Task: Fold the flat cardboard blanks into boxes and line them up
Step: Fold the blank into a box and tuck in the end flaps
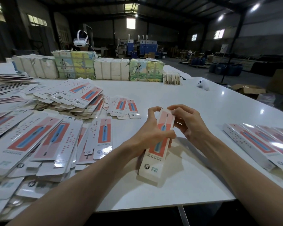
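The left grip (151, 133) curls round the middle of a long, narrow white-and-pink cardboard box (153, 165) printed with a blue toothbrush. The right grip (189, 123) pinches the flap at its far end. The box's near end points at the glossy white counter's (186, 95) front edge. Flat printed cardboard blanks (39, 141) spread to the left, and a row of folded boxes (255, 144) lies along the right edge. Open counter lies between and beyond.

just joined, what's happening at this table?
A person is folding a toothbrush box: the left hand grips its middle while the right hand pinches the flap at its far end. Heaps of flat blanks lie on the left of the table; finished boxes lie side by side on the right.
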Tool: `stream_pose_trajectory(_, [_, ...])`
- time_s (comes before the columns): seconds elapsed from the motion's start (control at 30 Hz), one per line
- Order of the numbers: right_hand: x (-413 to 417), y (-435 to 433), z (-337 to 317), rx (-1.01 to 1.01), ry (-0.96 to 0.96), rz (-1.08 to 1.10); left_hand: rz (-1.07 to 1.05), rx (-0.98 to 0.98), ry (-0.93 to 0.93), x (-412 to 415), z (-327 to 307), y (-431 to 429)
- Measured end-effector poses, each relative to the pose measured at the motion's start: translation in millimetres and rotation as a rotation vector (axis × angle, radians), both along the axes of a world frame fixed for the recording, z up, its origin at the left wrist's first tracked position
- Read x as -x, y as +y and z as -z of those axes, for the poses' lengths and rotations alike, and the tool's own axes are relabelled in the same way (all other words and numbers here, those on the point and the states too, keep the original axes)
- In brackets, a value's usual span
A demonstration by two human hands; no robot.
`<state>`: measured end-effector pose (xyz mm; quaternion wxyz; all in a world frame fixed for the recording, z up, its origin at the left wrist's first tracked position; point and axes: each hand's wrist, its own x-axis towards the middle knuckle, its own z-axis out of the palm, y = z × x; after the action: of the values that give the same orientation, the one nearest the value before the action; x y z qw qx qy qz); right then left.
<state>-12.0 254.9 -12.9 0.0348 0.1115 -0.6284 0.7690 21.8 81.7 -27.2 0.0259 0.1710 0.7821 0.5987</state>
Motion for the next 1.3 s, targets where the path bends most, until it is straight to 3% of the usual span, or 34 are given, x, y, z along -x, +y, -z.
stream_pose_trajectory(0.7, [-4,-4,0,-0.075,0.113,-0.016,-0.023,-0.197,-0.054,4,-1,-5])
stream_pose_trajectory(0.93, [-8,-5,4,-0.181,0.219,-0.036,-0.031,-0.248,-0.075,3,-2,-8])
stream_pose_trajectory(1.3, [-2,1,10,-0.192,0.209,-0.079,-0.012,-0.274,-0.110,6,3,-9])
